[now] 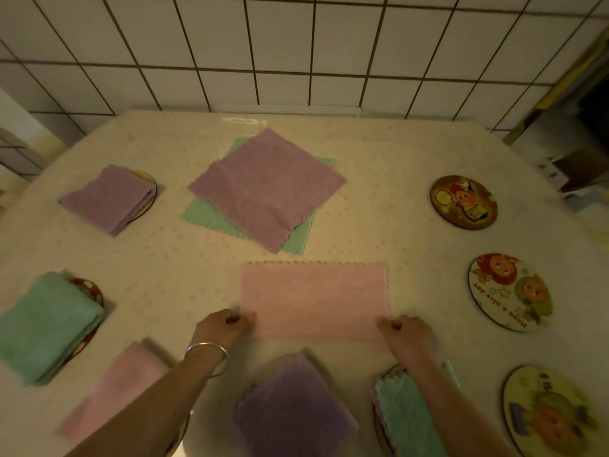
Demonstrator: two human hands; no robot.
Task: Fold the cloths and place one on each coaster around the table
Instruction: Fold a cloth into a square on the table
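Observation:
A pink cloth (314,298), folded in half into a rectangle, lies on the table in front of me. My left hand (222,328) pinches its near left corner and my right hand (408,331) pinches its near right corner. Behind it an unfolded purple cloth (267,188) lies on an unfolded green cloth (201,214). Folded cloths sit on coasters: purple (107,199) at far left, green (46,324) at left, pink (112,390) at near left, purple (293,410) in front, green (408,413) under my right forearm. Three bare cartoon coasters lie at the right (463,202), (509,291), (550,410).
The table (379,153) has a pale dotted plastic cover and stands against a white tiled wall (296,44). A dark doorway and clutter show at the far right (580,166).

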